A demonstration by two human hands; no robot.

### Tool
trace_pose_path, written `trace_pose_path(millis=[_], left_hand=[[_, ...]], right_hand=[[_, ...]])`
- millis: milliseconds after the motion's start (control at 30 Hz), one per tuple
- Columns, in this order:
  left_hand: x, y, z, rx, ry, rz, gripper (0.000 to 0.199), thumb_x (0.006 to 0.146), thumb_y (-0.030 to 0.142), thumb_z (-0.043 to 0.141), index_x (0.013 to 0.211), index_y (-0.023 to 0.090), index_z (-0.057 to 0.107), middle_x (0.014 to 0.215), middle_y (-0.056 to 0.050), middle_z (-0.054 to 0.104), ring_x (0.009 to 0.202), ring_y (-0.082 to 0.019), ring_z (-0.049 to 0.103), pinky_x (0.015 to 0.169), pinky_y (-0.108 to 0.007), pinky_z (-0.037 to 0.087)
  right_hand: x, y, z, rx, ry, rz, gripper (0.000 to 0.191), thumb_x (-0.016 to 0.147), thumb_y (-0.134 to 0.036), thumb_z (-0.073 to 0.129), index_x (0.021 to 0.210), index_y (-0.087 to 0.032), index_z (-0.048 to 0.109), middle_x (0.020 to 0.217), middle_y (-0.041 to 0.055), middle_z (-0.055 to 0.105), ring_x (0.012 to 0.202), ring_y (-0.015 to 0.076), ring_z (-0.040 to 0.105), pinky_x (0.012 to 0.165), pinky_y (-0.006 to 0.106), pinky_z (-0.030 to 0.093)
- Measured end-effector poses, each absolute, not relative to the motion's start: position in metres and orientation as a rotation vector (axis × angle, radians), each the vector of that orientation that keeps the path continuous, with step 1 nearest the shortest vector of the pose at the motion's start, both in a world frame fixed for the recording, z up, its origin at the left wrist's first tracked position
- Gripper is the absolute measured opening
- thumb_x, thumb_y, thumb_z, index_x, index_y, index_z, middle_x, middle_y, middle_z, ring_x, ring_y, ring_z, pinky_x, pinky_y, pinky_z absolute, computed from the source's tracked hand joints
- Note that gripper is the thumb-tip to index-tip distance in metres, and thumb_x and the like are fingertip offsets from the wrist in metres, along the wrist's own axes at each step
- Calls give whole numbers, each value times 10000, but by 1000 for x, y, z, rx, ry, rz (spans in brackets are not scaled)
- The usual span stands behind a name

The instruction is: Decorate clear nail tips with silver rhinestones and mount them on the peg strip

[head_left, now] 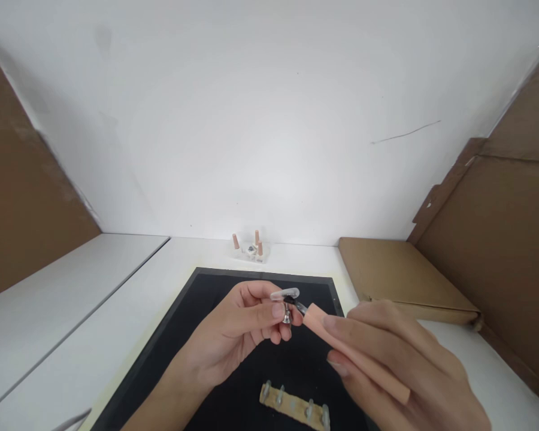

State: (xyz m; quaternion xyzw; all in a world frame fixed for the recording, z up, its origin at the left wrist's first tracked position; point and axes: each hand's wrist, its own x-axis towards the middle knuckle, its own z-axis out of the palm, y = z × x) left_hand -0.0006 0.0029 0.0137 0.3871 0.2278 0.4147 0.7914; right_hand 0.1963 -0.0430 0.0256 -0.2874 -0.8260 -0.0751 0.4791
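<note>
My left hand (238, 323) pinches a small silver stand (287, 318) between thumb and fingers. On top of the stand lies a clear false nail tip (285, 294), roughly level. With its fingers closed along the peach handle, my right hand (413, 359) holds a nail polish brush (359, 354). Its dark bristle end points left, right at the nail tip's underside or near edge; whether it touches, I cannot tell. Below the hands, a tan strip (294, 407) carries several more clear nail tips standing upright.
A black mat (161, 371) lies under my hands on the white table (108, 287). At the back wall, a clear holder (240, 256) contains several bottles with peach caps (257, 237). A flat cardboard box (395, 272) sits at back right; cardboard panels flank both sides.
</note>
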Motion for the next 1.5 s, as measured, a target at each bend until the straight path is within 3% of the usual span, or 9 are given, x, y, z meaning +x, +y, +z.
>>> trace_pose_path(millis=[433,667,867,1300,1500], left_hand=[[-4,0,14,838,495,877,189,637,233,896,638,115,748,655,-28,738,513,-49,621,506,-93,501],[-6,4,13,828,516,882,208,622,239,903,636,112,738,647,-38,736,518,-58,618,500,-96,496],[-3,3,14,811,462,880,176,650,213,888,626,129,735,614,-10,729,510,-53,629,504,-93,494],[-5,4,12,807,474,879,167,646,210,894,668,117,756,645,-31,755,528,-57,652,501,-85,515],[-7,4,12,808,456,884,144,668,205,881,662,134,756,654,-19,755,537,-52,650,523,-89,514]], right_hand=[[196,-43,26,-693,-1996,-233,251,858,-34,543,1071,-130,635,733,26,697,546,112,630,465,240,512],[201,-43,20,-685,-1959,-216,318,837,-65,603,1138,-163,632,847,57,727,618,129,665,507,246,561],[197,-44,23,-689,-1999,-184,253,882,-93,566,1121,-155,622,762,24,674,571,107,647,488,229,538],[189,-41,25,-672,-1863,-236,284,791,4,555,1014,-154,635,683,13,664,513,115,606,421,249,498],[191,-43,25,-649,-1924,-227,284,827,-34,577,1088,-135,624,774,27,682,594,108,629,477,237,520]])
